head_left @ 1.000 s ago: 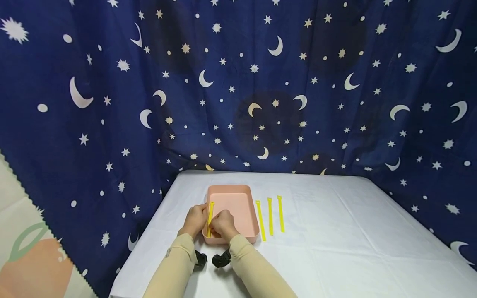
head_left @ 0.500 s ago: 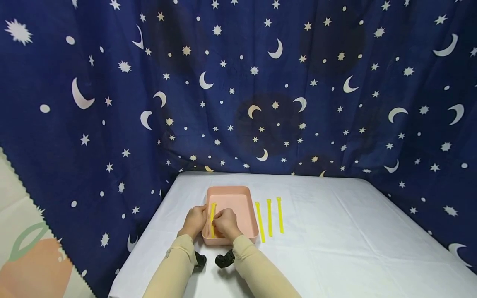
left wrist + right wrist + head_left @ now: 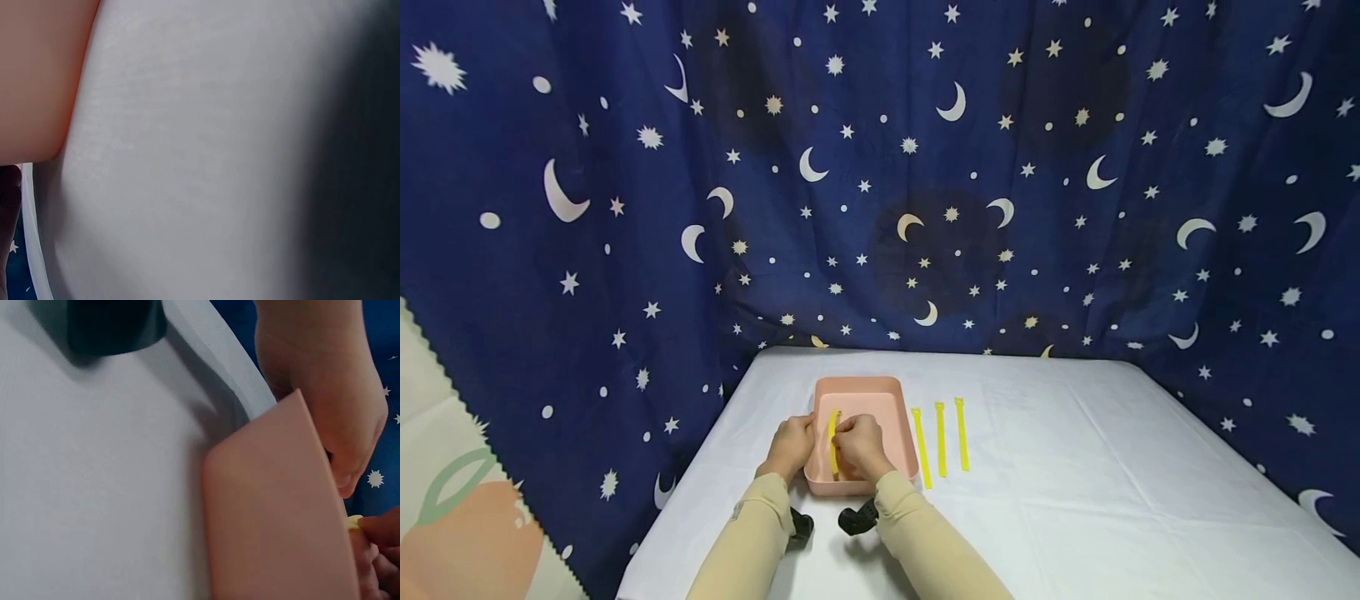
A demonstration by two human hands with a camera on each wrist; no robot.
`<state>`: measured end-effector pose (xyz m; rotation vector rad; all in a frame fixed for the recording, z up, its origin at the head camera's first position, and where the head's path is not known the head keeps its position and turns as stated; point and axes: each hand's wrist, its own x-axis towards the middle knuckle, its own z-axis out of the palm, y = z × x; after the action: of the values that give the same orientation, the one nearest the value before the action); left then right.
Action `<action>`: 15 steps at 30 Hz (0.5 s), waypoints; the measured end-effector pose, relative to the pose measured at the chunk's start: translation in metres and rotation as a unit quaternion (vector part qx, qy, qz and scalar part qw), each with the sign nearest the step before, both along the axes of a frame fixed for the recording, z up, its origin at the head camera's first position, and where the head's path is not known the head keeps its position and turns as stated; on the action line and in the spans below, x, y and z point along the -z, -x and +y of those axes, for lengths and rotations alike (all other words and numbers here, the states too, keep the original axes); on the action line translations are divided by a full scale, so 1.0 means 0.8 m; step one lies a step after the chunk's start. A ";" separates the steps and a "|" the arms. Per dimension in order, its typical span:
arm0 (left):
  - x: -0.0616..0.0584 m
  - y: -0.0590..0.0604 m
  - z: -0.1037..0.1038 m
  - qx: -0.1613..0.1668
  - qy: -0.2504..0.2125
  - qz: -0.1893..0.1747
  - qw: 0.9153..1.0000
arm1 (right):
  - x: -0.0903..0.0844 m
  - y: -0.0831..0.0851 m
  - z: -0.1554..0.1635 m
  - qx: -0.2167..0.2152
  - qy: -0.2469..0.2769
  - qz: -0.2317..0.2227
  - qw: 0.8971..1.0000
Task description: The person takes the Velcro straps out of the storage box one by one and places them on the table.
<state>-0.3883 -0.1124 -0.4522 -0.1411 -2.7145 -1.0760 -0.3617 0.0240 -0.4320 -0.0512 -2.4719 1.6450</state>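
My left hand [image 3: 792, 443] holds the left rim of a shallow pink tray [image 3: 880, 407]. Inside the tray, my right hand [image 3: 862, 443] pinches a yellow strap [image 3: 832, 457] with a wider head at its far end. That strap stands lengthwise near the tray's left side and bows slightly. From the right wrist view, a bit of the yellow strap [image 3: 354, 522] shows between thumb and finger, just past the tray wall [image 3: 269, 506]. The left wrist view catches mainly the tray's outer side [image 3: 37, 75] and a dark edge of the hand.
Three more yellow straps lie side by side right of the tray: a near one [image 3: 922, 450], a middle one [image 3: 941, 440] and an outer one [image 3: 962, 435]. They rest on a white-covered table [image 3: 1075, 467]. A dark blue star-patterned curtain [image 3: 880, 208] hangs behind.
My right hand has shifted a little to the right and brought the strap away from the tray's left wall; the strap now bows. My left hand stays at the rim.
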 end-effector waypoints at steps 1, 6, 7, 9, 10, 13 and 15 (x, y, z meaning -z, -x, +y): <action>0.000 0.000 0.000 -0.001 0.000 0.000 1.000 | -0.001 0.000 0.001 -0.003 0.004 0.001 1.000; -0.001 -0.002 0.001 -0.002 -0.002 -0.002 1.000 | -0.002 0.000 0.006 -0.006 0.022 0.007 1.000; 0.000 -0.003 0.001 -0.002 -0.005 -0.006 1.000 | -0.002 0.000 0.006 -0.004 0.025 0.008 1.000; 0.000 -0.004 0.001 -0.002 -0.008 -0.006 1.000 | -0.002 0.002 0.007 -0.003 0.030 0.009 1.000; 0.001 -0.004 0.000 -0.001 -0.008 -0.003 1.000 | -0.002 0.002 0.007 -0.005 0.031 0.010 0.999; 0.001 -0.003 0.000 0.000 -0.002 0.026 1.000 | -0.008 0.003 0.008 -0.009 0.034 0.015 0.999; 0.000 -0.002 -0.001 0.001 0.005 0.049 0.999 | -0.013 0.004 0.009 -0.013 0.035 0.020 0.999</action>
<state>-0.3865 -0.1129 -0.4526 -0.1939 -2.6336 -1.0295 -0.3652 0.0310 -0.4220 0.0057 -2.3954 1.7267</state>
